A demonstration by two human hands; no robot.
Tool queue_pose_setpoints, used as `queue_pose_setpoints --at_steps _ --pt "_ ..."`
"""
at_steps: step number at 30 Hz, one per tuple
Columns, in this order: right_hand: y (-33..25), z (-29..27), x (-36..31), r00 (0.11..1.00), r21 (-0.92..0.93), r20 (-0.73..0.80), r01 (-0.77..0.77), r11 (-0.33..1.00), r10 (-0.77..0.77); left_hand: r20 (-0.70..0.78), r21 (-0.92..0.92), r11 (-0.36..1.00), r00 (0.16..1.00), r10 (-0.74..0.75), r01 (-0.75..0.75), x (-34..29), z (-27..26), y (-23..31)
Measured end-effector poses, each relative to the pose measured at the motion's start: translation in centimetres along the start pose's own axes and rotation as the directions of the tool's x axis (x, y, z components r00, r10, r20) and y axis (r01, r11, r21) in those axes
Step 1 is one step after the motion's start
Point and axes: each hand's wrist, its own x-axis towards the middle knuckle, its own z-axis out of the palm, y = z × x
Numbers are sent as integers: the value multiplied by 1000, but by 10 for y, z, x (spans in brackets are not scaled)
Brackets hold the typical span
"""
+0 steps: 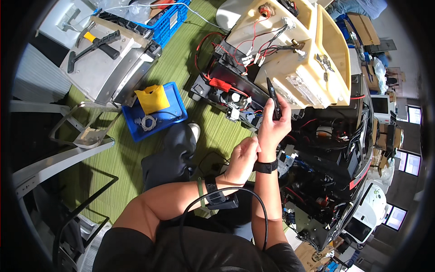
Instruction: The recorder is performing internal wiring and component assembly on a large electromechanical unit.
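Observation:
In my right hand (277,120) is a slim black pen-shaped tool with a thin pointed tip (272,93). Its tip points up toward a cream plastic housing (290,68). My left hand (243,156) is curled closed beside my right wrist and seems to touch it; whatever its fingers may hold is hidden. Ahead of the hands, red and black wires with white connectors (253,56) hang from the housing. A black frame with a red-wrapped wire (219,85) lies at its left. Right of my right hand spreads an opened black machine body (326,136) full of cables.
On the green floor, a blue tray (179,119) holds a yellow pouch (152,99) and a coiled white cable (148,123). A hammer (93,50) rests on a metal case at upper left. A blue crate (170,25) stands behind. A grey metal frame (63,158) is at left.

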Motion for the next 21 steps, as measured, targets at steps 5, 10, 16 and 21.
queue_pose_setpoints --at_steps 5,10,16,21 --pt "23 -4 -1 999 13 44 5 1000 -5 166 199 980 986 -22 -11 -18 0 -8" --pt "10 0 -2 999 20 44 -20 1000 19 122 197 980 992 11 -35 -15 1 6" --pt "0 4 3 991 45 -39 130 990 -128 105 144 987 993 53 -68 -11 1 10" --pt "4 7 9 997 59 -3 80 995 -80 112 178 977 989 95 -114 -6 -2 9"
